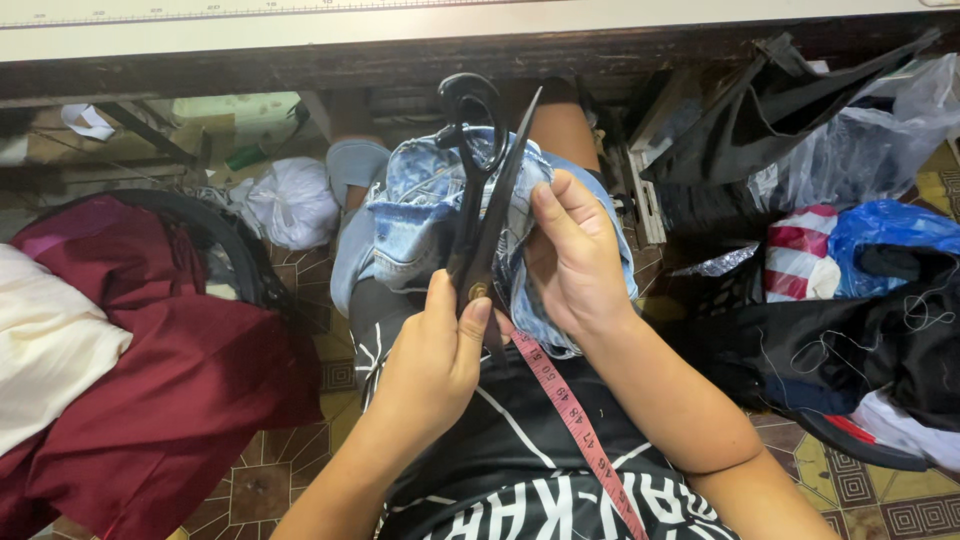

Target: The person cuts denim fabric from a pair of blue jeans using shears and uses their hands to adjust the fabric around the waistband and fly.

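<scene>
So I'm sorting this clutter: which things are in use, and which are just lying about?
In use: black scissors, denim garment, pink tape measure, left hand, right hand.

Lying about: maroon cloth, white bundle, blue plastic bag, black fabric.

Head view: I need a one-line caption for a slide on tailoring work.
Left hand steadies black scissors against denim held by the right hand, pink tape measure across the lap.

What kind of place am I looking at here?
Probably a tailoring or sewing workspace: large black fabric shears against faded blue denim, a pink measuring tape across the lap, and a heap of maroon cloth on the tiled floor.
</scene>
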